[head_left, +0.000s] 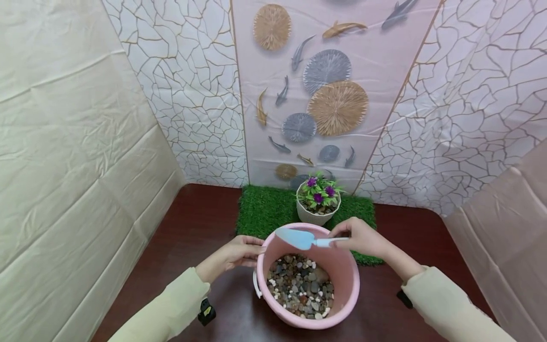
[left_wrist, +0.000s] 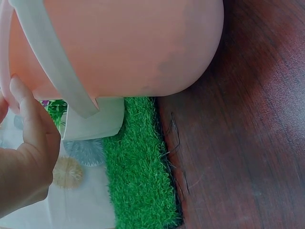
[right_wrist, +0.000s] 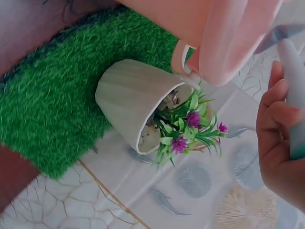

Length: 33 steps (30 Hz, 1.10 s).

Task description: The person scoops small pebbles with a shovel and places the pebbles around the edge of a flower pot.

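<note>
A pink bucket stands on the table, its floor covered with mixed pebbles in brown, grey and white. At the bucket's left rim, my left hand grips the edge between thumb and fingers. My right hand holds a light blue trowel by its handle, above the far side of the bucket. The blade points left over the opening and bears no pebbles that I can see. In the right wrist view, fingers wrap the trowel handle. A white bucket handle hangs down the outside.
Behind the bucket, a white pot with purple flowers and green leaves stands on a green artificial grass mat. The dark red-brown table is bounded by cloth-covered walls at the back and sides.
</note>
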Motion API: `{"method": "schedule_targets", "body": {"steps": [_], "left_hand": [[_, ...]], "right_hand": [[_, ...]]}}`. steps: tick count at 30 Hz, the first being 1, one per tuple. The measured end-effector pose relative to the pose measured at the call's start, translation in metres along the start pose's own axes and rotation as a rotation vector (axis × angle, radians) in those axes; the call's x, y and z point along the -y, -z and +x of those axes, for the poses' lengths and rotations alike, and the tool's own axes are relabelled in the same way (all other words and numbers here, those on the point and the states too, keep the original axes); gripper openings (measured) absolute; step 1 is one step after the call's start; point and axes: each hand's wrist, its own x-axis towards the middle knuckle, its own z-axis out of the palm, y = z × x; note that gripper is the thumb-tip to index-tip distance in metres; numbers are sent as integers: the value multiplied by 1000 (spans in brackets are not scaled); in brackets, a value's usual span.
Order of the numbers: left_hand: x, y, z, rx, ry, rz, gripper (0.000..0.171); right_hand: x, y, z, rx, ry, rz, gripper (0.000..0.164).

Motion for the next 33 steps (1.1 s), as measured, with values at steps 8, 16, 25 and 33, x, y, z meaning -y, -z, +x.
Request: {"method": "schedule_targets", "body": {"steps": [8,16,25,33], "left_hand": [[1,2,1,10,-11,3,49],[1,0,1,5,-6,-10,46],[1,-1,1,7,-2,-11,46],[1,1,1,4,-3,-10,47]], "right_hand": [[17,-18,-8,25,39,-334,9],[20,-41,-11,10,155,-581,15],[11,-58,-13,25,276,-719,33],[8,-72,-7,71,338,-736,32]]}}
